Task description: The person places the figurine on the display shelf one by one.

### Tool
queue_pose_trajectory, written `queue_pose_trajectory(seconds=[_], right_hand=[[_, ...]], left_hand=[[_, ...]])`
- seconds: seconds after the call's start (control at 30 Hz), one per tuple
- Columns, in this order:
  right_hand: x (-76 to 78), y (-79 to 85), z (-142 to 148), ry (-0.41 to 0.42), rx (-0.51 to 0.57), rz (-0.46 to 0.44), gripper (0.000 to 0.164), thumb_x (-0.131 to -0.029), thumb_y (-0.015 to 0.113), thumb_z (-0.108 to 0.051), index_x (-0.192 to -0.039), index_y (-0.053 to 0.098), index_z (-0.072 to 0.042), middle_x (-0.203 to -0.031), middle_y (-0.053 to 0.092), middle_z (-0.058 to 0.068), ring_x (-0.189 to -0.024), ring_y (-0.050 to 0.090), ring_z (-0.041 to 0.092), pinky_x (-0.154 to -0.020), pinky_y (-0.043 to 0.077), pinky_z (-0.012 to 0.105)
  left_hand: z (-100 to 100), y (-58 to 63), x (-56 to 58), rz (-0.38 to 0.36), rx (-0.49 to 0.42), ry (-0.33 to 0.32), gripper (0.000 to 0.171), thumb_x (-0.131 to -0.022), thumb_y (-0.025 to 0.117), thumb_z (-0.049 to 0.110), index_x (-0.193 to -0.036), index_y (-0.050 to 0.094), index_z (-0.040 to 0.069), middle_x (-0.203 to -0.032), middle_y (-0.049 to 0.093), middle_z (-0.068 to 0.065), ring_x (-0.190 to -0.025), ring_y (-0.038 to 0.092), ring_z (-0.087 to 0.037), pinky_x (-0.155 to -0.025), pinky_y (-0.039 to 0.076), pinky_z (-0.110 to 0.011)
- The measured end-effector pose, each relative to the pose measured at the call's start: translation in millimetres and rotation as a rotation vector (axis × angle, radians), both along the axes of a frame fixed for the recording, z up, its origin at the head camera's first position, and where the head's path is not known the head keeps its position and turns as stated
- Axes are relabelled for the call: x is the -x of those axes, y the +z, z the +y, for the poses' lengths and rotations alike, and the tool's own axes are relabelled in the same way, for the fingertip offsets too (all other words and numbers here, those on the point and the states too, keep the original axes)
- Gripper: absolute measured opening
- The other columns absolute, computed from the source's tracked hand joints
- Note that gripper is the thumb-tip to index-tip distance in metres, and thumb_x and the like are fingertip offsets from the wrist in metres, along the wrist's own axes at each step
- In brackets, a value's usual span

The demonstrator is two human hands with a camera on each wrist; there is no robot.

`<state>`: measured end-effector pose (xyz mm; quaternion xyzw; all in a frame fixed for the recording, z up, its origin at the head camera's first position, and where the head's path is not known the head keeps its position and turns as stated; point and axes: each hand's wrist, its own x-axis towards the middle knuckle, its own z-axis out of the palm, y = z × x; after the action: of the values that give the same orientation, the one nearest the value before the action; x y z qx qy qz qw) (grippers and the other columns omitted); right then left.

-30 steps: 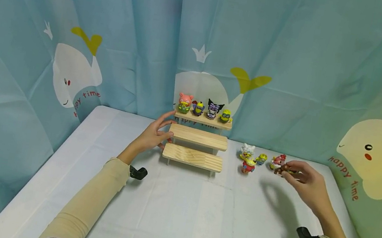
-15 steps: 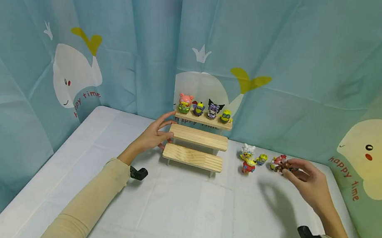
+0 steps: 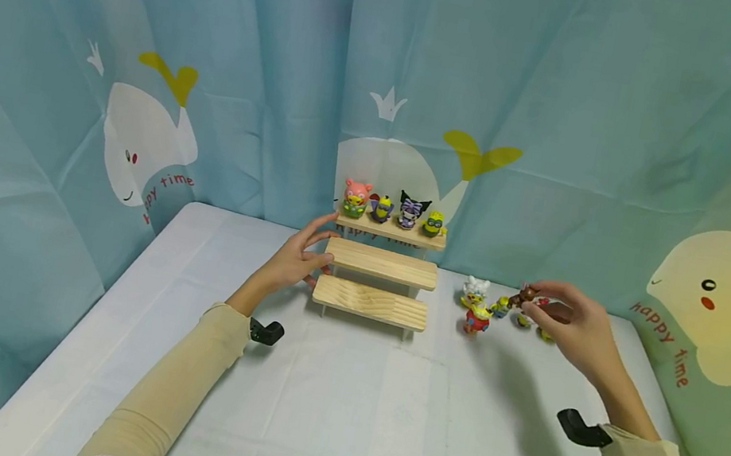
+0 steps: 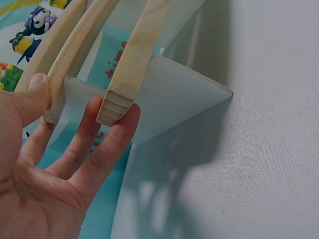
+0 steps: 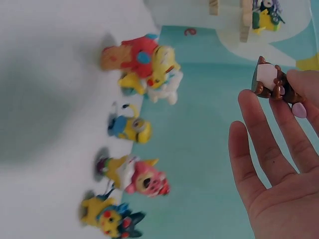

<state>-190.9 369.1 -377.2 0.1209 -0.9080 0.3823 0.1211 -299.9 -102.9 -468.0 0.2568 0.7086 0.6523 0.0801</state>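
A three-tier wooden display stand [image 3: 370, 305] with clear side panels stands near the back curtain. My left hand [image 3: 293, 258] grips its left end; in the left wrist view the thumb [image 4: 37, 94] lies against the middle board and fingertips touch the end of another board [image 4: 124, 92]. Between the thumb and fingers of my right hand [image 3: 577, 328] a small brown figurine [image 5: 269, 82] is pinched, raised above the table. Below it stand several toy figurines, among them a red-clothed yellow one [image 5: 144, 57], a minion [image 5: 130, 128] and a pink bear [image 5: 147, 181].
On the top board stand a pink-hooded figurine [image 3: 355, 200], a purple-and-black one [image 3: 409, 211] and two minions [image 3: 435, 223]. A white-haired figurine [image 3: 474, 291] stands on the white-covered table [image 3: 362, 421]. Blue whale-print curtains [image 3: 273, 83] enclose the back and sides.
My right hand has lifted the brown figurine and shifted it left, uncovering figurines behind. The left hand keeps its place on the stand.
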Motion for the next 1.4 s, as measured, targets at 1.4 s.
queue_pose_trajectory(seconds=[1.4], right_hand=[[62.9,8.9,-169.5,0.324,0.147,0.037,0.029,-0.094,0.078,-0.013,-0.122,0.070,-0.006,-0.118,0.070,0.014,-0.093,0.073,0.031,-0.076,0.061,0.042]], left_hand=[[0.2,-2.7,0.5,-0.007,0.004,0.012,0.074,-0.105,0.060,0.012,-0.163,0.023,0.039,-0.164,0.032,-0.015,-0.095,0.071,-0.041,-0.060,0.054,-0.067]])
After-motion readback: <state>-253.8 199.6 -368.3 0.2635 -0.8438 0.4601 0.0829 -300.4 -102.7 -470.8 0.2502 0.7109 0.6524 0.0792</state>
